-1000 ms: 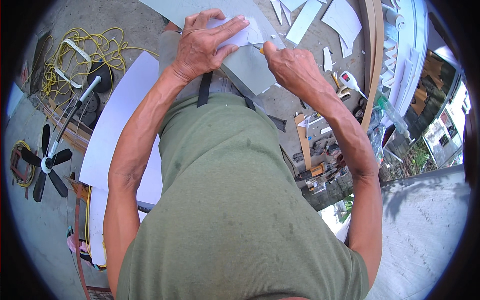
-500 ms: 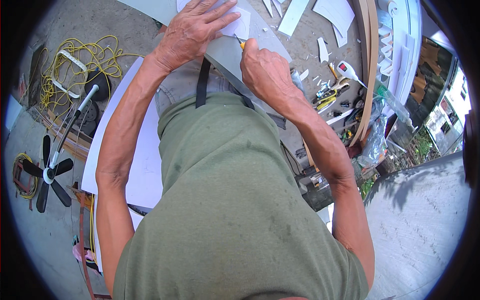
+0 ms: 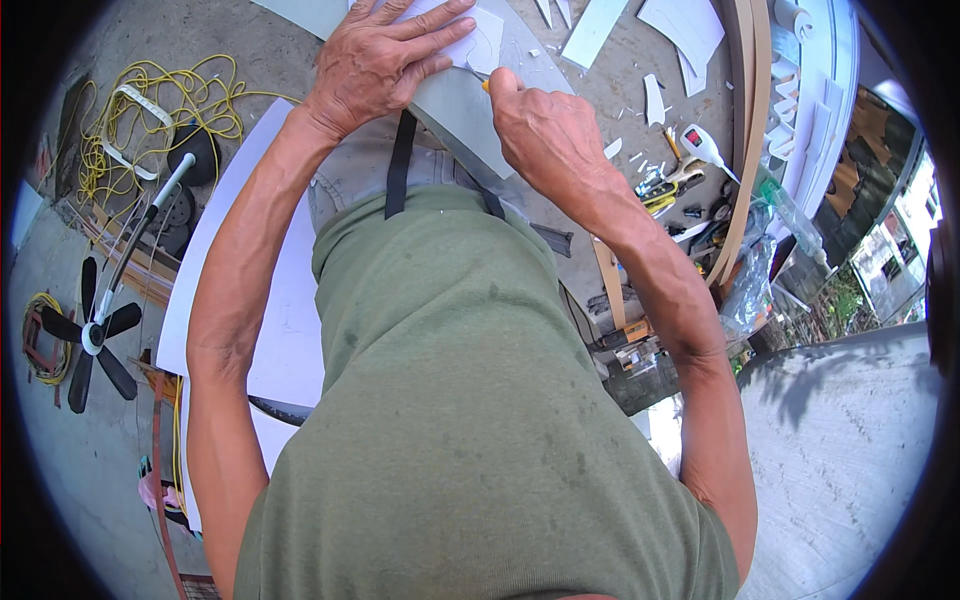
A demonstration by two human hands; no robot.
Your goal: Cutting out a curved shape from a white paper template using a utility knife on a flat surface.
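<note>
Resting palm-down at the upper edge of the view, the left hand [image 3: 370,68] bears on a white flat sheet with a thin curved line on its face [image 3: 487,40]. Its fingers are fanned apart and extended, the thumb pointing right along the sheet's near edge; nothing is clasped in them. The right hand [image 3: 548,125] is closed on a slim yellow-handled cutter [image 3: 487,86], of which only the front of the handle and a thin blade are exposed. Its fingers are curled in; the back of the hand hides most of the grip. The blade points up and left, at the near edge of the white sheet. Whether it has entered the material cannot be told.

The sheet lies on a smooth grey flat board [image 3: 455,112], positioned in front of the wearer's olive-green shirt [image 3: 430,400]. Right of the board, a long pale straight-sided strip [image 3: 594,32] and a broad white curved-edged piece [image 3: 688,28] lie on the grey concrete floor [image 3: 240,50]. At far left are a tangled yellow cord [image 3: 222,128] and a black-bladed fan [image 3: 92,338].
</note>
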